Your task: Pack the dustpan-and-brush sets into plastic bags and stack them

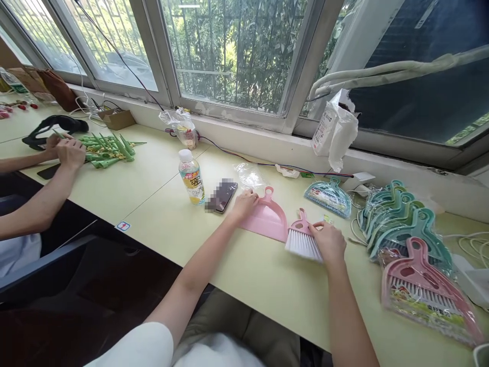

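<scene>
A pink dustpan (pixel 269 219) lies flat on the table in front of me. My left hand (pixel 245 205) grips its left side, fingers over the rim near the looped handle. Just right of the dustpan, a small pink hand brush (pixel 301 224) with white bristles rests on or close to the tabletop, bristles toward me. My right hand (pixel 330 240) has its fingers closed on the brush's right side. The palm sides of both hands are hidden. A crumpled clear plastic wrapper (pixel 250 176) lies behind my left hand.
Packaged teal dustpan sets (pixel 408 219) and a packaged pink set (pixel 424 290) stand at right; another teal set (pixel 329 198) lies behind. A drink bottle (pixel 192 178) and phone (pixel 226 196) are left. A co-worker's hands (pixel 71 150) are beside green cone-shaped pieces (pixel 110 148).
</scene>
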